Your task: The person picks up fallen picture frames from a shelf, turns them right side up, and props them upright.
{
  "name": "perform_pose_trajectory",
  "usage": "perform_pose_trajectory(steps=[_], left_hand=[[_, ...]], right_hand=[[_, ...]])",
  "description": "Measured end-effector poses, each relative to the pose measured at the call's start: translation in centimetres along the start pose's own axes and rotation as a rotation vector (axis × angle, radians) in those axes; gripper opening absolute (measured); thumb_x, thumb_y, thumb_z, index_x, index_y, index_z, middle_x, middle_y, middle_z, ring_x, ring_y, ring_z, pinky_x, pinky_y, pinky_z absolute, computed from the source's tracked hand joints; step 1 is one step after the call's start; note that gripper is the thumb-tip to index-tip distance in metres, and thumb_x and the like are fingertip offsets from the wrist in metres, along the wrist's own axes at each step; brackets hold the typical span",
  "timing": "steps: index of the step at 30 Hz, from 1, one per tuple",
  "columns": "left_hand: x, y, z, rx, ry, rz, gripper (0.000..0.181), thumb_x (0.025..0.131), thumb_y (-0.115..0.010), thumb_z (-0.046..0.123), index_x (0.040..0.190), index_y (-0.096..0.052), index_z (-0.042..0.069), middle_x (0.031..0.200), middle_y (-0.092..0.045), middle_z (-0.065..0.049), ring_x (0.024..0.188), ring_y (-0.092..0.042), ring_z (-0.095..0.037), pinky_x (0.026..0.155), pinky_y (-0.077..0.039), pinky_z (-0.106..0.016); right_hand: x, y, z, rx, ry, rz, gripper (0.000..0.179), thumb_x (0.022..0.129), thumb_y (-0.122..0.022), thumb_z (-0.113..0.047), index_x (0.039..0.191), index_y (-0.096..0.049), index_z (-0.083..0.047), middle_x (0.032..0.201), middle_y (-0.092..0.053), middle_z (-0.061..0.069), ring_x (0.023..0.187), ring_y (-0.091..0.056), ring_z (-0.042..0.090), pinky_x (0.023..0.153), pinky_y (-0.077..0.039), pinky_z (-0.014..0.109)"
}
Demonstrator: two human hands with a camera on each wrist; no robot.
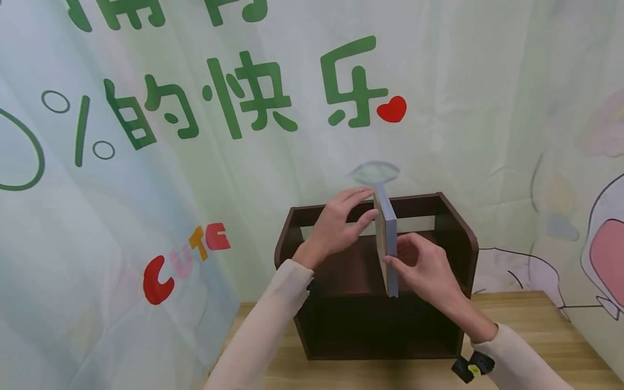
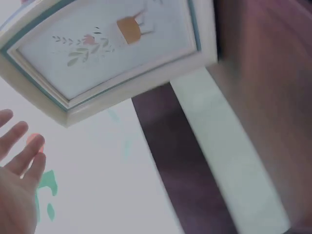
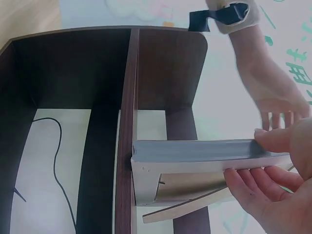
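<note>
A picture frame [image 1: 391,238] with a blue-grey edge is held upright, edge toward me, over the upper tier of a dark brown shelf [image 1: 385,325]. My right hand [image 1: 429,268] pinches its edge between thumb and fingers. In the left wrist view, the picture frame [image 2: 97,105] shows its front, with printed leaves and a tan pot. Its back, with a thin support leg [image 3: 185,207], faces the right wrist camera. My left hand [image 1: 338,222] has its fingers extended beside the frame's upper edge; the left wrist view shows the left hand [image 2: 19,180] relaxed, gripping nothing.
The shelf stands on a wooden table [image 1: 526,319] against a printed curtain [image 1: 292,162] with green characters. A second curtain side rises at the right. A thin black cable [image 3: 57,161] shows through the shelf's lower back opening.
</note>
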State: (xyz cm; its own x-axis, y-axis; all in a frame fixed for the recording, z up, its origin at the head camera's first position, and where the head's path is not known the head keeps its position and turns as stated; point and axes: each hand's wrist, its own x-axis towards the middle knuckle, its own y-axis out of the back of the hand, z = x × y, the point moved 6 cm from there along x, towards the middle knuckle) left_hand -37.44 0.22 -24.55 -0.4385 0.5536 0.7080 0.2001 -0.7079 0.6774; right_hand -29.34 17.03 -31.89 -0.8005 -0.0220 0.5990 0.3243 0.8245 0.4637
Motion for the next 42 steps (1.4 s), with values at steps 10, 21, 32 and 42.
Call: perform_pose_trajectory(steps=[10, 21, 32, 42], left_hand=[[0.5, -0.6, 2.6, 0.099, -0.223, -0.169, 0.069, 0.093, -0.081, 0.037, 0.151, -0.057, 0.007, 0.156, -0.058, -0.011, 0.148, -0.053, -0.025, 0.121, -0.043, -0.034], [0.8, -0.4, 2.7, 0.068, -0.216, -0.128, 0.061, 0.092, -0.083, 0.032, 0.144, -0.064, 0.006, 0.149, -0.065, -0.011, 0.143, -0.059, -0.025, 0.118, -0.045, -0.032], [0.0, -1.0, 3.0, 0.053, -0.232, -0.119, 0.061, 0.093, -0.082, 0.032, 0.144, -0.064, 0.005, 0.149, -0.065, -0.011, 0.145, -0.056, -0.025, 0.119, -0.044, -0.031], [0.9, -1.5, 3.5, 0.049, -0.232, -0.101, 0.058, 0.094, -0.081, 0.033, 0.142, -0.065, 0.005, 0.147, -0.066, -0.01, 0.142, -0.059, -0.024, 0.118, -0.045, -0.028]], right_hand=[[-0.1, 0.0, 0.2, -0.012, 0.027, 0.022, 0.033, 0.087, -0.087, -0.012, 0.116, -0.071, -0.005, 0.103, -0.076, 0.01, 0.088, -0.078, 0.022, 0.08, -0.066, 0.038], [-0.6, -0.4, 2.2, -0.093, 0.2, 0.166, 0.02, 0.102, -0.066, -0.006, 0.121, -0.068, 0.001, 0.111, -0.075, 0.014, 0.095, -0.074, 0.025, 0.082, -0.065, 0.04], [-0.1, -2.7, 5.0, -0.213, 0.208, 0.22, 0.027, 0.085, -0.083, 0.004, 0.109, -0.071, 0.002, 0.1, -0.075, 0.018, 0.086, -0.076, 0.03, 0.077, -0.065, 0.048], [0.4, -3.0, 5.4, -0.249, 0.193, 0.236, 0.026, 0.087, -0.082, 0.002, 0.11, -0.071, 0.003, 0.097, -0.075, 0.018, 0.08, -0.072, 0.027, 0.072, -0.063, 0.048]])
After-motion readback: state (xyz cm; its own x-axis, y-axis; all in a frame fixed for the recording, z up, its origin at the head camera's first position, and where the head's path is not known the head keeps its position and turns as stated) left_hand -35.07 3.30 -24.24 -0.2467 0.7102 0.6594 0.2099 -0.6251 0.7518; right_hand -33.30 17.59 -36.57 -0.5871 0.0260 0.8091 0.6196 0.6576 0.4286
